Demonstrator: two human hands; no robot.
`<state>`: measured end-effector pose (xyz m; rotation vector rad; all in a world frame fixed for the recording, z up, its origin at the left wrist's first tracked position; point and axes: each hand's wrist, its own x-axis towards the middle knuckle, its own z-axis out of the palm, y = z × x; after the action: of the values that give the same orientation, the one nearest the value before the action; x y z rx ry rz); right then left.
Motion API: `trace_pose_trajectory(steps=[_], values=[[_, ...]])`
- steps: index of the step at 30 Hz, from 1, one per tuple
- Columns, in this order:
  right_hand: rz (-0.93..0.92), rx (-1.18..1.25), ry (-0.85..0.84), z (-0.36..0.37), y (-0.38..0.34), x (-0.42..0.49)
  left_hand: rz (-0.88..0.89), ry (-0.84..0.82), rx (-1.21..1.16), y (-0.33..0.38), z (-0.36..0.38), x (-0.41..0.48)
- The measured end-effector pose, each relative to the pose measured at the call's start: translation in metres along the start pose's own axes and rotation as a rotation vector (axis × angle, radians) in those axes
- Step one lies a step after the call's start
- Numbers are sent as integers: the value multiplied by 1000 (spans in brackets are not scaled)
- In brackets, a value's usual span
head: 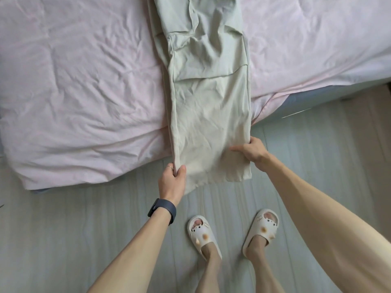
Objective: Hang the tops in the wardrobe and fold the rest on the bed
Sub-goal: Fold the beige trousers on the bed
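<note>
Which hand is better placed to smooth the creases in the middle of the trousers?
Probably the right hand: it grips the trousers higher, nearer the bed; the left hand pinches the edge lower, over the floor.

Trousers' [203, 85] upper part beyond top edge

I'm looking at a home bedroom: a bed [84, 85] with a wrinkled pink quilt fills the far side, slippers [232, 233] on pale floorboards [63, 229] nearby.
</note>
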<state>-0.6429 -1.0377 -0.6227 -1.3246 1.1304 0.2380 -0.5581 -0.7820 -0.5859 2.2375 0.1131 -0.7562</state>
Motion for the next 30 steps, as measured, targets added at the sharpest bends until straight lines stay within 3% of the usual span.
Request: trace_pose_trajectory(steps=[4,9,14,20,25,30], values=[[-8,-31,29,-7,7,-26,3,26,0,-2,-6,-15],[-8,-132,-54,-44,18,-85,-36,-141,43,-1,-28,-36],[15,-219,-122,-77,21,-144,-82,-178,99,4,-43,-65],[22,46,-78,-94,15,-181,-58,-133,122,8,-55,-98],[45,102,-45,-92,17,-184,-21,-118,201,18,-62,-106],[12,100,-43,-82,24,-188,-83,-159,102,31,-51,-115]])
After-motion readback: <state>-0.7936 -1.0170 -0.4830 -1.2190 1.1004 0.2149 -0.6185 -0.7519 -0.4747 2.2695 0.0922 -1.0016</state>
